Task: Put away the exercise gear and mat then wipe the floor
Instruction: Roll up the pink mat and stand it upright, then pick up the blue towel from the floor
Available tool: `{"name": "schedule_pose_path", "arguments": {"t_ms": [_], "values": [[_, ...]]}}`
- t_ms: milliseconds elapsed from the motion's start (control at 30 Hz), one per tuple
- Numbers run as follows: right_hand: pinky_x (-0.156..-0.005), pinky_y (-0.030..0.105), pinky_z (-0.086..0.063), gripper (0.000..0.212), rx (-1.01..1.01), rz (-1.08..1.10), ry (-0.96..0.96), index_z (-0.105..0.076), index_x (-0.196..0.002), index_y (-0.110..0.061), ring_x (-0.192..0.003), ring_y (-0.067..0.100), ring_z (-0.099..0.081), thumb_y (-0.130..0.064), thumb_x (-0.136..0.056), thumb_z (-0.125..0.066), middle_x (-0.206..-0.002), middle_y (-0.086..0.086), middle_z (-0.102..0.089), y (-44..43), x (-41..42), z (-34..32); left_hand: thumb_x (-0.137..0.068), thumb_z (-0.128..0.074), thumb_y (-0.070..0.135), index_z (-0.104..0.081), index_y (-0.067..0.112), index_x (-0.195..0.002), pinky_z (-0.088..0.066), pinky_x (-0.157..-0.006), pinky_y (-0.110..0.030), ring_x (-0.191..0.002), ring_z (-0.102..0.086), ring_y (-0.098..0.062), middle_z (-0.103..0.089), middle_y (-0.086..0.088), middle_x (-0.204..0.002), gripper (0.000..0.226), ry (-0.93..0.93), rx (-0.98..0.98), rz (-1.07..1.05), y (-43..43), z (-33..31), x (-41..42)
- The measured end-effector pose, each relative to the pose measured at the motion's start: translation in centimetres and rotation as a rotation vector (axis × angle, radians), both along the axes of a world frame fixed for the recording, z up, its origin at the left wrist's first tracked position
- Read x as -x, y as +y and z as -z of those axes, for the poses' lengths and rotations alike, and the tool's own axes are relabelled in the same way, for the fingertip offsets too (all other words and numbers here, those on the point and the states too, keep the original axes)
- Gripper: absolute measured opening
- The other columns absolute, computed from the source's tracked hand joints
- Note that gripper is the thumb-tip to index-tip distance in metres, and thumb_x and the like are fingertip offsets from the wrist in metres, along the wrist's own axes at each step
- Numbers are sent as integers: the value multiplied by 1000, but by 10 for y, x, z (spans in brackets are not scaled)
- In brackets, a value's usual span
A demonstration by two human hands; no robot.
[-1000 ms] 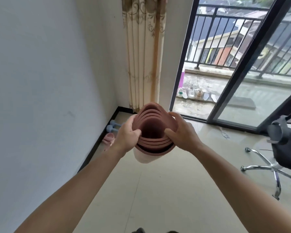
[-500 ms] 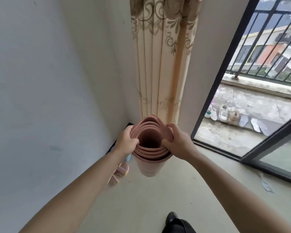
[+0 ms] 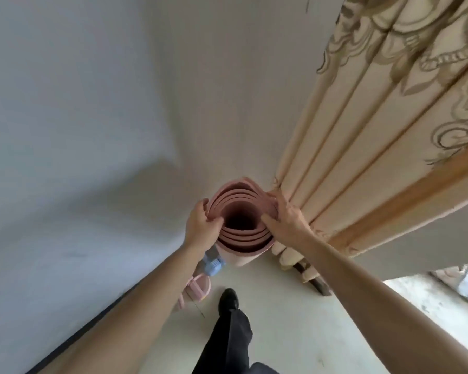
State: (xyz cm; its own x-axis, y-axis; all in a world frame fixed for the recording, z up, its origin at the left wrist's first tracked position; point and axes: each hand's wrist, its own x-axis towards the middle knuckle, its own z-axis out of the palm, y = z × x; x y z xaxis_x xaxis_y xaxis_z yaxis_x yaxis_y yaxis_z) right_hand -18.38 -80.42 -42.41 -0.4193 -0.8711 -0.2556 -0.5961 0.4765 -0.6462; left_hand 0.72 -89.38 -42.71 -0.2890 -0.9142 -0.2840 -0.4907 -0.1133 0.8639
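I see a dusty-pink mat (image 3: 241,240); right of it a cream curtain (image 3: 376,130) with brown scrollwork, left of its base a pale blue dumbbell (image 3: 212,264).

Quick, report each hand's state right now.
Left hand: grips the left rim of the rolled pink mat.
Right hand: grips the same mat at its right rim.

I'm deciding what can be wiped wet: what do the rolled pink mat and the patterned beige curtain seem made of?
The rolled pink mat looks like matte foam or rubber: thick layers curl in a loose spiral, flexing where the left hand and right hand pinch its rim. The patterned beige curtain looks like woven cloth, hanging in soft pleats with brownish motifs; its fibre cannot be told.
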Motion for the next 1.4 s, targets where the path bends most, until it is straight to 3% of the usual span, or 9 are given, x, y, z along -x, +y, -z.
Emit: {"name": "schedule_pose_path", "arguments": {"t_ms": [133, 300, 533, 900, 1033, 1167, 1233, 1333, 1400], "values": [[-86, 38, -54, 49, -79, -2, -76, -38, -130, -35, -98, 26, -65, -29, -87, -62, -113, 4, -66, -79, 41, 39, -89, -52, 11, -55, 18, -111, -34, -58, -11, -91, -60, -17, -60, 7, -94, 24, -181, -41, 60, -68, 42, 42], [-95, 41, -51, 54, -63, -18, -176, -42, -139, -15, -113, 27, -61, -12, -91, -65, -127, 9, -61, -139, 83, 88, -90, -48, 18, -55, 28, -114, -47, -78, -32, -92, -62, -20, -66, 7, -97, 27, -311, -116, 57, -133, 91, 89], [-92, 22, -39, 65, -91, -51, -194, -38, -151, -17, -124, 25, -57, -7, -91, -63, -139, 7, -58, -198, 134, 196, -94, -49, 24, -50, 20, -125, -46, -78, -35, -95, -60, -24, -64, 2, -103, 31, -347, -221, -28, -187, 188, 144], [-111, 35, -40, 64, -194, -191, -292, -23, -157, -28, -132, 19, -52, -23, -101, -53, -148, 0, -53, -231, 166, 304, -95, -52, 26, -41, 25, -140, -47, -96, -39, -111, -58, -18, -61, 7, -125, 46, -264, -283, -113, -190, 283, 164], [-102, 25, -41, 49, -221, -242, -346, -35, -152, -31, -128, 13, -54, -31, -104, -49, -143, -8, -56, -227, 161, 289, -92, -54, 16, -55, 22, -129, -49, -89, -33, -112, -61, -20, -65, 6, -118, 38, -185, -315, -209, -187, 272, 153], [-106, 35, -45, 38, -192, -233, -312, -56, -139, -18, -125, 21, -59, -32, -105, -44, -135, 2, -64, -229, 157, 233, -96, -55, 19, -58, 17, -133, -50, -94, -26, -118, -59, -18, -60, 2, -133, 37, -157, -279, -279, -192, 214, 139], [-109, 37, -42, 45, -87, -202, -255, -52, -143, -13, -129, 23, -56, -36, -105, -44, -141, 6, -60, -232, 155, 189, -101, -49, 22, -51, 20, -141, -45, -89, -14, -120, -56, -14, -52, 5, -141, 41, -218, -140, -236, -192, 167, 130], [-113, 35, -34, 51, 138, -219, -58, -40, -151, -15, -140, 22, -44, -37, -106, -42, -153, 4, -48, -236, 145, 107, -103, -45, 28, -51, 22, -141, -42, -108, -33, -133, -47, -16, -48, 5, -148, 39, -295, 226, -187, -181, 82, 110], [-114, 38, -35, 50, 325, -291, 51, -38, -152, -17, -141, 23, -41, -38, -106, -41, -155, 4, -44, -238, 137, 53, -103, -42, 31, -50, 21, -141, -44, -106, -42, -135, -45, -17, -47, 3, -149, 40, -346, 472, -187, -165, 24, 94]]}}
